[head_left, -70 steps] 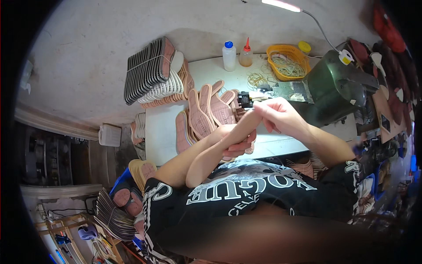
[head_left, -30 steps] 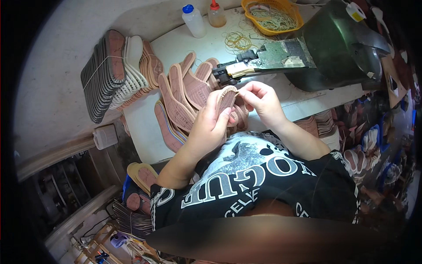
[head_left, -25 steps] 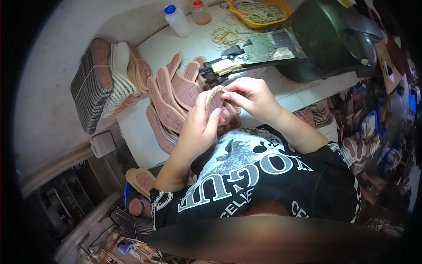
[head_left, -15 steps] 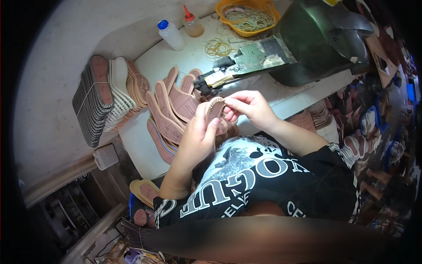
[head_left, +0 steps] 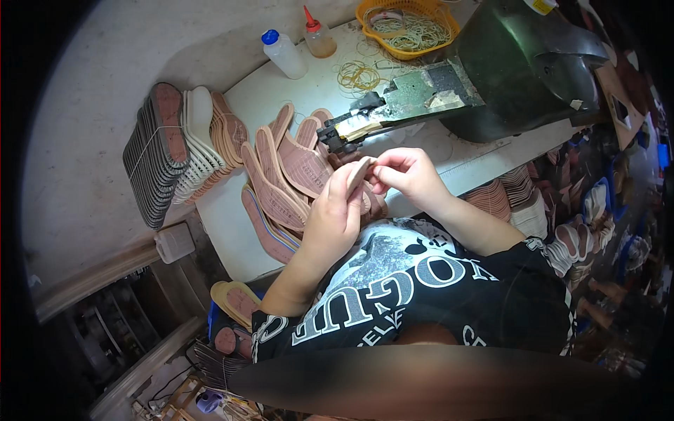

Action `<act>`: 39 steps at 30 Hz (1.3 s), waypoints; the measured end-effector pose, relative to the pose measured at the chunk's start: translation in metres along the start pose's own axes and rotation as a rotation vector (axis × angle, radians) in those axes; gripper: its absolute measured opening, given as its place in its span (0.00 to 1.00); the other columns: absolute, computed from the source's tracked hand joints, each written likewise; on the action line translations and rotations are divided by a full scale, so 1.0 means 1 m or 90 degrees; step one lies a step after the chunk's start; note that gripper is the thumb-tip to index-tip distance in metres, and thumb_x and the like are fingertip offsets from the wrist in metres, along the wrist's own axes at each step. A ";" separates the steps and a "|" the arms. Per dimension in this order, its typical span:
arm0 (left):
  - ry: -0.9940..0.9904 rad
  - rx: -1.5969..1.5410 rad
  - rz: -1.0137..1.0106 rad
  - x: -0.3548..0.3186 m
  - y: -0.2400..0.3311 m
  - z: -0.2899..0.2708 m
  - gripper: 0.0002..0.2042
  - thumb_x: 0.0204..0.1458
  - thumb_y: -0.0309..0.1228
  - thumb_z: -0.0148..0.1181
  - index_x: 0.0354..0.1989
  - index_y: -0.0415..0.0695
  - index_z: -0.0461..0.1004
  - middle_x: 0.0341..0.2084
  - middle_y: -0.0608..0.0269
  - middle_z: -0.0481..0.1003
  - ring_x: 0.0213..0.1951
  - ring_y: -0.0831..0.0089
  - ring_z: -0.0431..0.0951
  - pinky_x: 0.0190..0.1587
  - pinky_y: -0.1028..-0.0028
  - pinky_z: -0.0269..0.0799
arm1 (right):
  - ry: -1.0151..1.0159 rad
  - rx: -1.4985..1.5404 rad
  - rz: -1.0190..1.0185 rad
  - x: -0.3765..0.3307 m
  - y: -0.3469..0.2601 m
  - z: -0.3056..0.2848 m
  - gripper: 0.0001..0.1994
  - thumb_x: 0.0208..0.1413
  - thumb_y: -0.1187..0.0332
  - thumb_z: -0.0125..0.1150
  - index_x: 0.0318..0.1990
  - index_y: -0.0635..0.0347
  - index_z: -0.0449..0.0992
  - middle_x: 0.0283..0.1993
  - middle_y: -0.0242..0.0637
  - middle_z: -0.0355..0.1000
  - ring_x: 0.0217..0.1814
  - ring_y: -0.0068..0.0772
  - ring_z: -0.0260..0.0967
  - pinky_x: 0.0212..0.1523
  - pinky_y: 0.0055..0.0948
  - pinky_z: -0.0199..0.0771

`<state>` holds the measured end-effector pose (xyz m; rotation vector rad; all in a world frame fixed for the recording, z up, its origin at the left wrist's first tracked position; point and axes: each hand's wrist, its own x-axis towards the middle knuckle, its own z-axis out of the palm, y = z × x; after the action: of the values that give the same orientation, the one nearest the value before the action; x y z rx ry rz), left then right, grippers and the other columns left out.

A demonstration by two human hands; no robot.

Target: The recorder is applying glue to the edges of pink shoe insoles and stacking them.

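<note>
My left hand (head_left: 337, 207) is closed around a tan-edged shoe insole (head_left: 359, 177), held up in front of my shirt and tilted so its narrow edge shows. At the far edge of that insole, the thumb and fingers of my right hand (head_left: 407, 175) are pinched together; whether they also grip a thread is too small to see. Just left of my hands lies a loose pile of brown insoles (head_left: 303, 167) on the white table (head_left: 232, 242). Beyond them, the head of a green sewing machine (head_left: 421, 95) reaches toward the pile.
Banded stacks of grey insoles (head_left: 151, 158), white insoles (head_left: 199, 116) and tan insoles (head_left: 226, 119) lean at the left. Toward the back are a blue-capped bottle (head_left: 284, 55), a red-tipped bottle (head_left: 319, 38) and a yellow basket (head_left: 411, 49) of rubber bands. More stacked insoles (head_left: 491, 200) lie right.
The insole has turned in my hands from showing its ridged face to showing its edge. Both hands stay close together, with the right one still at the insole's edge.
</note>
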<state>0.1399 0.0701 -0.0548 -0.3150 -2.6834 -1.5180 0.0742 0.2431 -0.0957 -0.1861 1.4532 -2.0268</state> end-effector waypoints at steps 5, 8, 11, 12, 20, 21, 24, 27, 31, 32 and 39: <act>0.006 -0.059 -0.017 0.000 0.003 0.000 0.19 0.56 0.20 0.48 0.58 0.39 0.61 0.48 0.44 0.70 0.49 0.50 0.74 0.50 0.64 0.68 | -0.008 0.027 -0.009 -0.001 -0.007 0.001 0.06 0.57 0.71 0.59 0.35 0.66 0.77 0.30 0.32 0.75 0.29 0.18 0.72 0.33 0.19 0.73; 0.017 -0.020 0.001 0.001 0.002 0.003 0.19 0.56 0.21 0.48 0.57 0.39 0.61 0.46 0.45 0.71 0.48 0.50 0.74 0.50 0.65 0.68 | 0.000 0.041 -0.021 0.003 -0.001 -0.003 0.06 0.57 0.72 0.59 0.35 0.66 0.77 0.30 0.31 0.75 0.30 0.18 0.71 0.32 0.18 0.72; -0.013 -0.065 -0.049 0.001 0.002 0.000 0.17 0.57 0.22 0.48 0.56 0.39 0.61 0.42 0.47 0.73 0.44 0.56 0.76 0.47 0.67 0.70 | 0.017 -0.051 -0.060 0.000 -0.001 -0.006 0.05 0.56 0.73 0.59 0.35 0.65 0.77 0.30 0.31 0.75 0.29 0.18 0.71 0.32 0.18 0.72; -0.009 -0.063 -0.047 -0.001 0.001 -0.001 0.17 0.57 0.22 0.48 0.56 0.39 0.61 0.42 0.47 0.73 0.44 0.56 0.76 0.47 0.67 0.70 | 0.014 -0.052 -0.063 -0.003 -0.005 -0.005 0.05 0.56 0.73 0.59 0.35 0.65 0.77 0.30 0.31 0.75 0.29 0.18 0.71 0.32 0.18 0.72; -0.129 -0.540 -0.267 0.006 -0.015 -0.019 0.15 0.62 0.30 0.45 0.55 0.37 0.61 0.42 0.60 0.71 0.39 0.78 0.73 0.40 0.76 0.74 | -0.123 0.010 -0.005 -0.007 0.002 0.013 0.14 0.60 0.66 0.58 0.49 0.63 0.70 0.40 0.32 0.73 0.37 0.17 0.70 0.35 0.20 0.73; -0.119 -0.434 -0.249 0.010 -0.013 -0.023 0.14 0.62 0.31 0.46 0.53 0.37 0.63 0.41 0.61 0.72 0.38 0.79 0.73 0.40 0.77 0.73 | -0.126 -0.031 -0.020 -0.005 0.003 0.021 0.14 0.60 0.66 0.58 0.49 0.64 0.70 0.40 0.32 0.73 0.38 0.17 0.70 0.35 0.20 0.74; -0.015 -0.094 -0.178 0.029 -0.022 -0.034 0.15 0.57 0.38 0.53 0.31 0.34 0.72 0.22 0.59 0.74 0.26 0.74 0.73 0.31 0.71 0.69 | -0.120 -0.014 -0.006 0.005 0.001 0.035 0.14 0.62 0.64 0.55 0.48 0.65 0.71 0.40 0.33 0.73 0.36 0.19 0.72 0.36 0.21 0.76; -0.051 0.046 -0.239 0.051 -0.026 -0.051 0.17 0.57 0.40 0.55 0.30 0.35 0.74 0.20 0.60 0.74 0.24 0.76 0.71 0.29 0.72 0.68 | -0.048 0.069 0.011 0.013 -0.004 0.040 0.13 0.64 0.63 0.51 0.44 0.67 0.73 0.38 0.35 0.75 0.33 0.23 0.76 0.36 0.21 0.77; -0.157 -0.159 -0.238 0.066 -0.040 -0.057 0.15 0.59 0.39 0.55 0.31 0.37 0.74 0.23 0.71 0.73 0.24 0.86 0.67 0.27 0.81 0.66 | -0.077 0.059 0.061 0.020 -0.011 0.035 0.15 0.64 0.60 0.50 0.41 0.66 0.74 0.35 0.39 0.77 0.33 0.26 0.77 0.35 0.21 0.77; -0.204 -0.215 -0.272 0.070 -0.040 -0.058 0.15 0.59 0.39 0.55 0.31 0.37 0.74 0.23 0.71 0.73 0.24 0.86 0.67 0.27 0.81 0.65 | -0.074 0.055 0.064 0.020 -0.012 0.033 0.15 0.64 0.60 0.50 0.41 0.66 0.74 0.35 0.39 0.77 0.33 0.26 0.77 0.35 0.21 0.77; -0.328 -0.240 -0.390 0.095 -0.026 -0.070 0.16 0.59 0.40 0.54 0.25 0.39 0.76 0.16 0.68 0.73 0.14 0.83 0.69 0.16 0.81 0.65 | -0.127 0.049 0.150 0.029 -0.037 0.010 0.15 0.61 0.61 0.54 0.37 0.67 0.76 0.31 0.40 0.77 0.28 0.25 0.76 0.32 0.21 0.77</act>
<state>0.0370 0.0122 -0.0274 0.1627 -3.0293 -2.4176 0.0408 0.2260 -0.0653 -0.1715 1.2110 -1.8151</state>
